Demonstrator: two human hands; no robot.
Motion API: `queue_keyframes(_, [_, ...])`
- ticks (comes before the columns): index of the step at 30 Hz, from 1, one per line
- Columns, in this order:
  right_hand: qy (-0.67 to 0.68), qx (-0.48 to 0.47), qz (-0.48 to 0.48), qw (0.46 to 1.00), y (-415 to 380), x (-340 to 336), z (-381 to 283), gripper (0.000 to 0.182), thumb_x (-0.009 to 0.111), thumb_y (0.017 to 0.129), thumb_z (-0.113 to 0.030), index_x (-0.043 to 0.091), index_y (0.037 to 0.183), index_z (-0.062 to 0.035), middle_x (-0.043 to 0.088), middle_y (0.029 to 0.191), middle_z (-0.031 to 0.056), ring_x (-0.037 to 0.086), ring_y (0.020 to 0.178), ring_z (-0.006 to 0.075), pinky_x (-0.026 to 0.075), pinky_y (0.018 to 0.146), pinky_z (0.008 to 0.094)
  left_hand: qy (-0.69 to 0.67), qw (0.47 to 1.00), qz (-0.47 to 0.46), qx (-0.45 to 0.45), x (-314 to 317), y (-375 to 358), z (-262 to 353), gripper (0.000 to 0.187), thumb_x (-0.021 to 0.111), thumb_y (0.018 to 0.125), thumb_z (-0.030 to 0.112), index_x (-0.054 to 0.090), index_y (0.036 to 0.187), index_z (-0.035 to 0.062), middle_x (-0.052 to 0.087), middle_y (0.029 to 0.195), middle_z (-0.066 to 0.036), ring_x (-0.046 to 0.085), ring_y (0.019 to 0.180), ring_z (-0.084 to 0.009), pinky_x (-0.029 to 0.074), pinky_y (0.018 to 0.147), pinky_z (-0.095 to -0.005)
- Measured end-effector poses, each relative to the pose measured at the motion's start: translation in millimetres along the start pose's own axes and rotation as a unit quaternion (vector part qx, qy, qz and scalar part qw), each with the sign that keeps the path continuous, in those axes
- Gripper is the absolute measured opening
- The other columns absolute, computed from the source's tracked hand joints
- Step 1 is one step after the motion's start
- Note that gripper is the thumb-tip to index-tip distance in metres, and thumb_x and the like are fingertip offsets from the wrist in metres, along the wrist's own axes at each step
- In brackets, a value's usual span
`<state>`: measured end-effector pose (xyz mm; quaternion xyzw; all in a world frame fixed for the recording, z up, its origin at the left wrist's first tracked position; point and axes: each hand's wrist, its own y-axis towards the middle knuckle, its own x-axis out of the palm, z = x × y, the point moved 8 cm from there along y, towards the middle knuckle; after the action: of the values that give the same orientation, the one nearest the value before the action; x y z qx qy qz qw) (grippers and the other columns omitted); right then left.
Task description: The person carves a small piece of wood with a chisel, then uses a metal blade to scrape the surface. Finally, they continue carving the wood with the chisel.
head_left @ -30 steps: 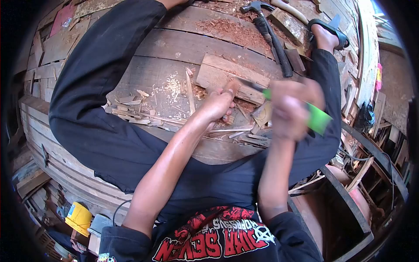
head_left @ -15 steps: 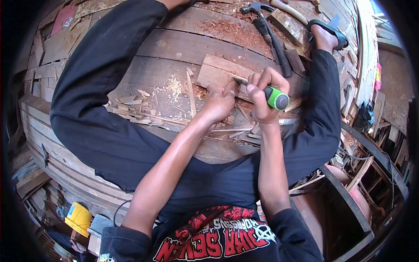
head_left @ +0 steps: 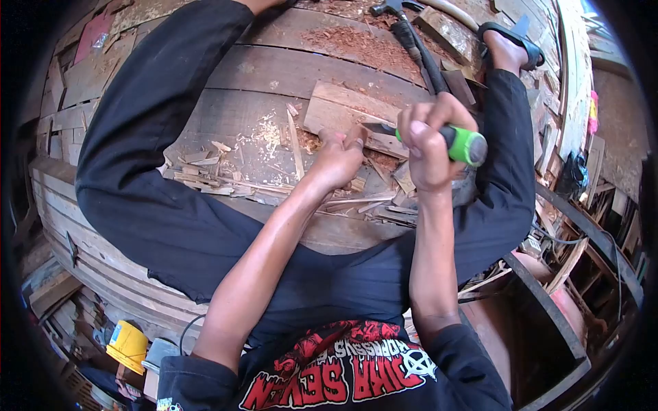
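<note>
My right hand (head_left: 430,147) is wrapped round the green and black handle of a chisel (head_left: 469,146). Its metal blade points left, with the tip over the right part of a short wooden board (head_left: 336,109). At the board's near edge, my left hand (head_left: 340,163) presses its curled fingers and thumb onto the wood, close to the blade tip. The board lies nearly flat on the plank floor between my legs. A lengthwise line or step runs across its upper face.
A claw hammer (head_left: 418,51) with a dark wrapped handle lies beyond the board, near a wooden block (head_left: 449,33). Reddish shavings (head_left: 356,42) cover the far planks. Wood splinters (head_left: 205,164) lie to the left. A yellow bucket (head_left: 127,344) stands at lower left.
My right hand has drawn the chisel a little to the right, and its handle has tipped further right. My left hand stays at the board's edge. The view has shifted slightly.
</note>
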<state>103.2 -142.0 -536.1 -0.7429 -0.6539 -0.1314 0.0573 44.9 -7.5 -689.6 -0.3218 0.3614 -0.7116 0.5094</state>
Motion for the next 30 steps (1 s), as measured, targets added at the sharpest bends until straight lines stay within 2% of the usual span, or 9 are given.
queue_keyframes(4, [0.066,-0.059,-0.006,0.996,-1,9,-49,0.026,0.065,0.076,0.000,0.041,0.067,-0.0062,0.043,0.059,0.0008,0.035,0.051,0.0080,0.029,0.048,0.0250,-0.011,1.000,0.004,0.011,-2,5,-3,0.036,0.056,0.105,0.031,0.037,0.119,0.0036,0.053,0.082,-0.003,0.048,0.059,-0.0079,0.039,0.045,-0.0259])
queue_keyframes(7, [-0.001,-0.033,0.018,0.999,-6,3,-20,0.029,0.066,0.078,-0.003,0.040,0.066,-0.0071,0.042,0.058,0.0000,0.040,0.050,0.0090,0.032,0.046,0.0253,-0.015,1.000,-0.025,0.006,-1,4,1,0.047,0.055,0.102,0.029,0.041,0.124,-0.0107,0.063,0.089,-0.013,0.060,0.065,-0.0160,0.047,0.051,-0.0314])
queue_keyframes(10, [-0.019,-0.031,-0.028,0.999,-5,9,5,0.028,0.065,0.079,-0.003,0.041,0.066,-0.0064,0.041,0.059,-0.0008,0.041,0.051,0.0088,0.033,0.047,0.0255,-0.015,0.999,0.017,0.038,-6,16,-9,0.044,0.054,0.102,0.029,0.045,0.121,-0.0091,0.062,0.083,-0.010,0.059,0.062,-0.0137,0.045,0.049,-0.0301])
queue_keyframes(15, [0.078,-0.092,-0.040,0.992,-6,20,-47,0.027,0.068,0.082,-0.007,0.042,0.076,-0.0079,0.040,0.058,-0.0011,0.035,0.050,0.0085,0.028,0.047,0.0282,-0.042,0.999,-0.026,-0.017,0,3,-5,0.031,0.056,0.104,0.028,0.040,0.117,0.0055,0.052,0.082,-0.001,0.045,0.058,-0.0063,0.037,0.044,-0.0244])
queue_keyframes(18, [0.034,-0.069,-0.025,0.997,-14,16,-30,0.024,0.066,0.082,-0.004,0.043,0.078,-0.0082,0.039,0.058,-0.0018,0.036,0.051,0.0081,0.028,0.047,0.0282,-0.059,0.997,-0.041,-0.017,1,3,-1,0.029,0.056,0.105,0.028,0.042,0.116,0.0049,0.053,0.083,-0.001,0.045,0.058,-0.0063,0.037,0.044,-0.0241])
queue_keyframes(21, [-0.231,-0.119,-0.124,0.958,-21,28,22,0.023,0.060,0.082,0.000,0.040,0.076,-0.0083,0.034,0.059,-0.0028,0.034,0.051,0.0068,0.031,0.048,0.0281,-0.006,0.998,-0.058,0.023,5,3,4,0.031,0.057,0.104,0.030,0.043,0.114,0.0041,0.053,0.085,-0.001,0.045,0.058,-0.0064,0.037,0.045,-0.0243])
queue_keyframes(25, [-0.094,-0.098,0.021,0.991,-4,-10,-12,0.021,0.056,0.087,-0.008,0.038,0.076,-0.0111,0.035,0.057,-0.0029,0.032,0.049,0.0072,0.028,0.049,0.0282,0.008,0.999,0.002,-0.035,-6,0,0,0.047,0.053,0.103,0.027,0.059,0.128,-0.0123,0.067,0.102,-0.021,0.069,0.082,-0.0229,0.054,0.065,-0.0336])
queue_keyframes(27, [0.093,-0.105,-0.062,0.988,-2,6,-63,0.024,0.060,0.082,-0.001,0.038,0.080,-0.0083,0.043,0.064,0.0008,0.038,0.053,0.0089,0.025,0.048,0.0279,0.009,0.999,-0.024,0.043,-1,7,-4,0.049,0.057,0.102,0.032,0.052,0.127,-0.0091,0.062,0.101,-0.017,0.062,0.080,-0.0198,0.051,0.062,-0.0308])
queue_keyframes(30, [-0.118,-0.150,-0.046,0.981,-13,2,-8,0.018,0.063,0.083,-0.008,0.045,0.079,-0.0085,0.049,0.063,0.0014,0.044,0.054,0.0092,0.035,0.050,0.0277,-0.003,1.000,0.003,-0.012,-3,4,-2,0.047,0.062,0.101,0.041,0.045,0.119,0.0008,0.057,0.087,-0.004,0.052,0.067,-0.0081,0.043,0.050,-0.0259])
